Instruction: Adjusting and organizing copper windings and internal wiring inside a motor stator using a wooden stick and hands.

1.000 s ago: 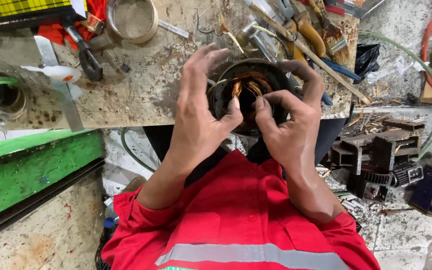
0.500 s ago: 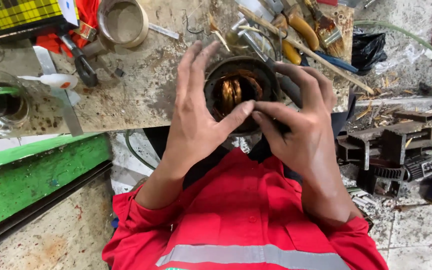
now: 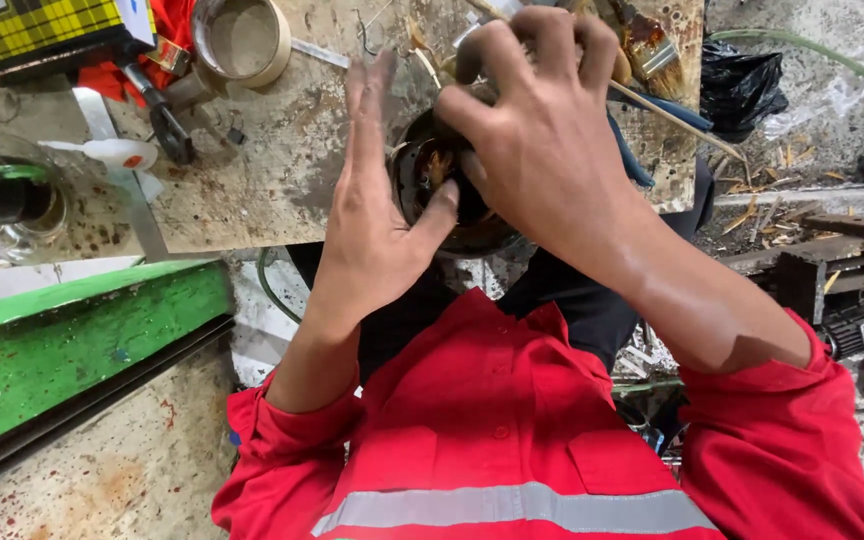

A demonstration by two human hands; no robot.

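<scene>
Right hand (image 3: 542, 150): lies over the top of the motor stator (image 3: 432, 180), fingers curled and clenched down onto its far rim and into the bore, wrist arched, forearm crossing from lower right. It covers most of the part and is the nearer hand to it.

Left hand (image 3: 372, 215): fingers extended flat and pointing away from the body along the stator's left flank; thumb pressed against the near rim. It braces rather than closes round the part.

Stator: a dark round housing with copper-coloured windings visible inside, sitting at the near edge of the tabletop (image 3: 282, 170), directly ahead of the chest and between the two hands. Bore axis appears to face roughly up toward the camera; exact tilt cannot be told.

Surroundings: tape roll (image 3: 244, 40) upper left, paintbrush (image 3: 647, 45) upper right, green bench (image 3: 82, 350) lower left, well apart.
</scene>
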